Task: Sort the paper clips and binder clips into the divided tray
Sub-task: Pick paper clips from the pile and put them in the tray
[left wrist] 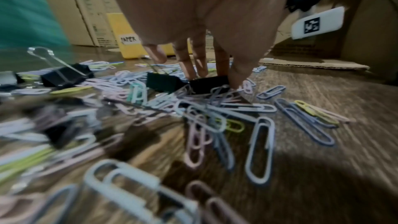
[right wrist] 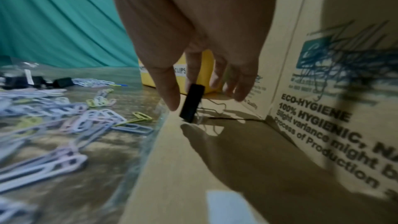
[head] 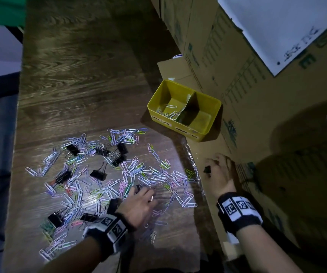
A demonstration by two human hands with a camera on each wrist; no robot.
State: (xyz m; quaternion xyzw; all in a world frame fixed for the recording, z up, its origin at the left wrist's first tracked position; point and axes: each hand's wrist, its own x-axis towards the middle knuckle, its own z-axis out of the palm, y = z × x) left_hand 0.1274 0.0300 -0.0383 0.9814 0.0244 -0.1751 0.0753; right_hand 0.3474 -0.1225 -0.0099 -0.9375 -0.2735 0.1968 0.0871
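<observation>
Tray [head: 208, 133] labels unreadable from head; left wrist shows only "PAPER", rest behind left hand [left wrist: 204, 23]. Right hand [right wrist: 193, 23] covers the other label. Near-edge paper clips [left wrist: 120, 192] blurred, cropped at frame bottom.

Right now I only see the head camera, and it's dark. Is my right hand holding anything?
Observer: Yes. The right wrist view shows your right hand pinching a small black metal binder clip between thumb and finger.
Operator: And my left hand?
Observer: The left wrist view shows your left hand with thumb and fingertips pinching a second black binder clip in the pile.
Operator: What does the tray's label say?
Observer: On the yellow plastic divided tray, the white label reads PAPER.
</observation>
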